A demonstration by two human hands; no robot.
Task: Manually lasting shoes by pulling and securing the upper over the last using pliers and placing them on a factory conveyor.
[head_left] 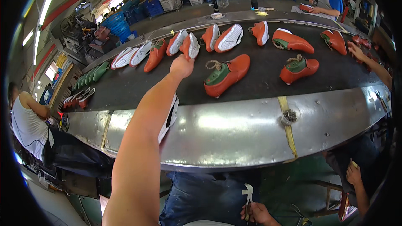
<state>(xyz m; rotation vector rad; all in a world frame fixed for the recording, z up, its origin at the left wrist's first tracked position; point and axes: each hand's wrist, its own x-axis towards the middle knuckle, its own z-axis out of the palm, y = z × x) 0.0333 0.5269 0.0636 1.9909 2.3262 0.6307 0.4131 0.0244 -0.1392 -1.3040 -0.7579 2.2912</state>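
My left arm reaches out over the dark belt, and my left hand (182,66) grips one end of a red shoe (191,47) turned with its white sole up. In my lap, over blue jeans, my right hand (258,214) is closed round the handle of a hammer (249,190) with its metal head up. Right of my left hand, a red shoe on a green last (229,75) lies with a rope loop at its opening. Farther right is another red shoe on a green last (299,69).
More red shoes (229,37) line the belt's far side, several soles up. Green lasts (91,76) lie at the left. A small dish of tacks (289,117) sits on the metal ledge (226,129). Co-workers are at the left, the right and across the belt; one hand (359,52) reaches over the belt.
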